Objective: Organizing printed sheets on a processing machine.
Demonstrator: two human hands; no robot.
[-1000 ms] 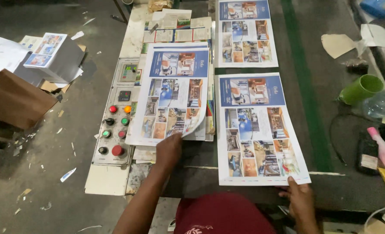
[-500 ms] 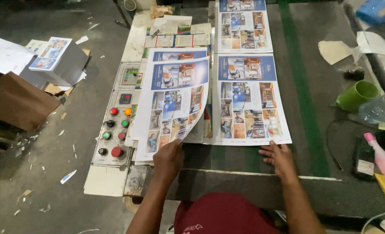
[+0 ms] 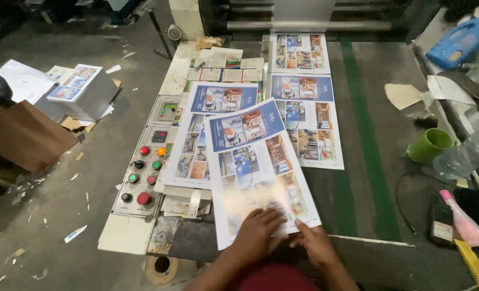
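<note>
— Glossy paper, that was what both hands had: a large printed sheet with a blue header band and rows of small colour photographs (image 3: 258,167), pinned at its near edge. The left hand (image 3: 258,234) lay flat on the bottom of it, fingers spread, pressing rather than pinching. The right hand (image 3: 317,245) sat just beside, its fingertips on the lower right corner.

— Was it actually gripped, or only held down?

— Held down, as far as I could see. Whether a thumb was tucked under the edge I could not tell. The sheet ran away from the hands, tilted a little to the left, overlapping a matching printed sheet (image 3: 210,129) beyond the left hand. Another sheet (image 3: 309,121) lay flat beyond the right hand, apart from it.

— How would you handle it well?

— I'd judge light, even pressure from both palms, so the paper wouldn't crease or smear, and keeping it off the grey control panel with red and green push buttons (image 3: 142,172), well out to the left of the left hand.
</note>
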